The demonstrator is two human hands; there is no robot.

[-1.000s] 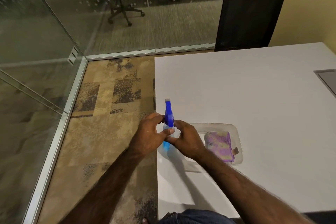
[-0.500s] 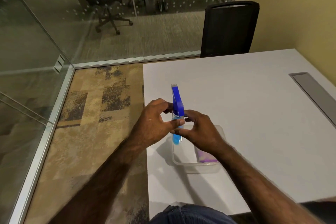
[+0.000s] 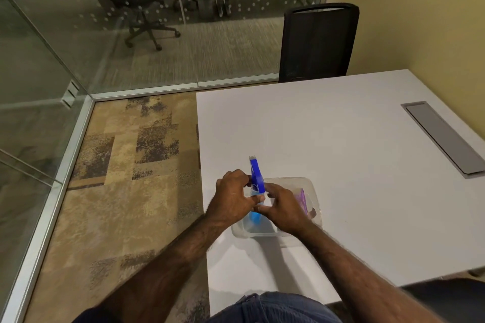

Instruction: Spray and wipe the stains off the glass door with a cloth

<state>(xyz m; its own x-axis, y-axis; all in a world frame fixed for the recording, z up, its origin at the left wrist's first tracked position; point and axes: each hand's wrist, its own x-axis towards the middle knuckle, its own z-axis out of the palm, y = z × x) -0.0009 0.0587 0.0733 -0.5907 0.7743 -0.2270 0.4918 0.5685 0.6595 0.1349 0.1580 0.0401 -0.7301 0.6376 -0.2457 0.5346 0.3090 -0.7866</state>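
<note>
A blue spray bottle (image 3: 256, 177) stands upright over a clear plastic tray (image 3: 313, 193) near the left edge of the white table (image 3: 341, 139). My left hand (image 3: 232, 196) grips the bottle from the left and my right hand (image 3: 284, 208) holds it from the right, so its lower body is mostly hidden. A purple cloth (image 3: 301, 198) lies in the tray, partly covered by my right hand. Glass panels (image 3: 34, 73) run along the left side and the back of the room.
A black chair (image 3: 319, 42) stands at the table's far side. A grey cable hatch (image 3: 443, 136) is set into the table at right. Patterned carpet (image 3: 118, 178) lies between the table and the glass. Another office chair (image 3: 143, 26) stands beyond the glass.
The view has shifted, so the table and hands sit a little differently in frame. Both hands stay on the spray bottle, which now sits lower over the tray; the cloth is more covered.
</note>
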